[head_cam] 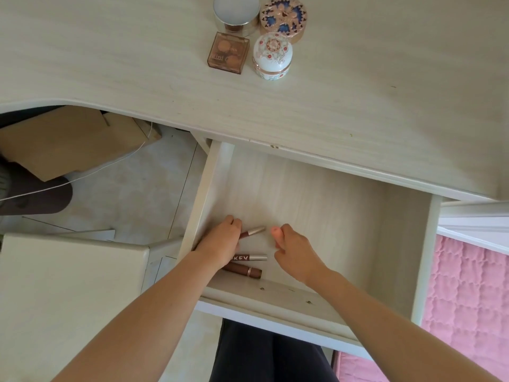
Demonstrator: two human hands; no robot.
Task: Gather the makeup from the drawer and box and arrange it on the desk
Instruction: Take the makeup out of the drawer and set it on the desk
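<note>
While the pale desk (137, 64) carries four cases near its far edge (a silver jar (236, 9), an ornate compact (283, 17), a square palette (228, 52), a domed jar (272, 55)), the open drawer (316, 194) below fills the middle. A pink quilt (468, 299) lies at the right and a cardboard box (68, 139) under the desk at the left. In the drawer's front left corner, the left hand (223, 241) curls its fingers (235, 222) round the dark end of the upper lip tube (254, 231). The right hand (293, 250) hangs just beside, fingers bent, nothing visible in them. A lettered tube (256, 257) and a brown tube (243, 270) lie partly under the left wrist.
</note>
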